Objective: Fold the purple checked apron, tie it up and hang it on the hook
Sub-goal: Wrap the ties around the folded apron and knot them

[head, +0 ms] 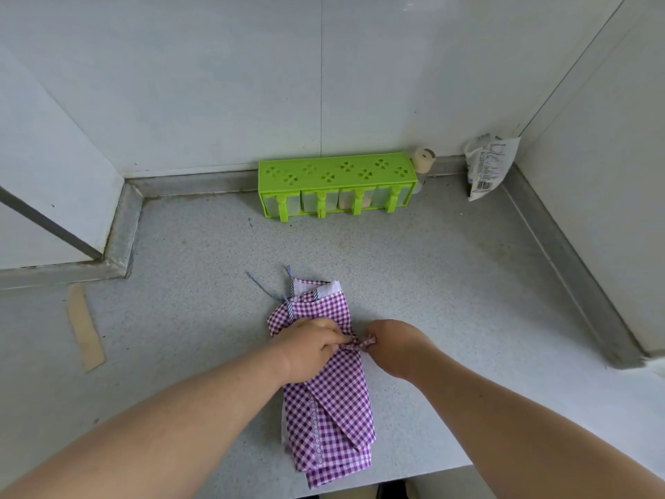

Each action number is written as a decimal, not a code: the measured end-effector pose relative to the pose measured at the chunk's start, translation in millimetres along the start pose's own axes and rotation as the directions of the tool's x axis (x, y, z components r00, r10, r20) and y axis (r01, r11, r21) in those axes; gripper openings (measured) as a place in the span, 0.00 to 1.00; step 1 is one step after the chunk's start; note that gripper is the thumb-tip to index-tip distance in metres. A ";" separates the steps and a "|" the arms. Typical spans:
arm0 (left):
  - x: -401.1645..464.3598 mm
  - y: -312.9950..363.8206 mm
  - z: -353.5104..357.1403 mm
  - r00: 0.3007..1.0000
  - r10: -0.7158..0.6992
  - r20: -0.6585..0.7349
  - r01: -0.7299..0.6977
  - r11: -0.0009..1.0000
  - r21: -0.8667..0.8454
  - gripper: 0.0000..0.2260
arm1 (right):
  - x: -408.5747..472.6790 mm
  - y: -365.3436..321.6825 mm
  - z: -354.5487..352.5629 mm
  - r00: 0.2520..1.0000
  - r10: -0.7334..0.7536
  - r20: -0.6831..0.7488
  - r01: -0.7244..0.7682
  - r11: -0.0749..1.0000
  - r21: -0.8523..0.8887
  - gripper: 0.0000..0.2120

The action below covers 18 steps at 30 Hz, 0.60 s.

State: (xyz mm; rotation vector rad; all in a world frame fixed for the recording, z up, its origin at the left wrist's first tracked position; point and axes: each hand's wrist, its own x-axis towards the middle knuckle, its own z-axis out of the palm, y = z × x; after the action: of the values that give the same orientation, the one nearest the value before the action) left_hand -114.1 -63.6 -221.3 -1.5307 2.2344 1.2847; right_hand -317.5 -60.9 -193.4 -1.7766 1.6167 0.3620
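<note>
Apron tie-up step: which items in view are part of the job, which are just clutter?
In the job: purple checked apron, left hand, right hand, both pinching its tie.

Clutter: green spice rack, small bottle, white packet, tape strip.

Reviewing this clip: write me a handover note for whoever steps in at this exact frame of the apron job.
Left hand: fingers curled, pinching the checked tie at the middle of the apron.
Right hand: pinching the other end of the same tie, at the apron's right edge.
Apron: folded into a long narrow bundle, lying on the grey counter near its front edge; thin blue cords trail from its far end.
Done: folding.
In progress: the tie around the middle; whether the knot is finished cannot be told.
Left: finish the knot, then hang the bundle. No hook is in view.
</note>
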 end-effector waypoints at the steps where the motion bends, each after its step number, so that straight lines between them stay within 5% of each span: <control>1: 1.0 0.9 0.0 1.000 -0.010 0.006 0.010 1.000 -0.007 0.18 | 1.4 4.2 1.9 1.000 0.002 -0.007 -0.002 1.000 0.011 0.17; 18: 11.0 9.3 -13.8 0.989 -0.098 0.108 0.110 0.988 -0.109 0.14 | 8.2 12.1 -25.9 0.977 0.157 -0.143 -0.129 0.974 0.186 0.11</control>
State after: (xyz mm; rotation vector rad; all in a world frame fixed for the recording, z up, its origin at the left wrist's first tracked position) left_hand -122.4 -79.9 -213.4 -1.5588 2.0228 1.4475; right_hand -333.8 -83.8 -183.6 -1.5928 1.8339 0.1418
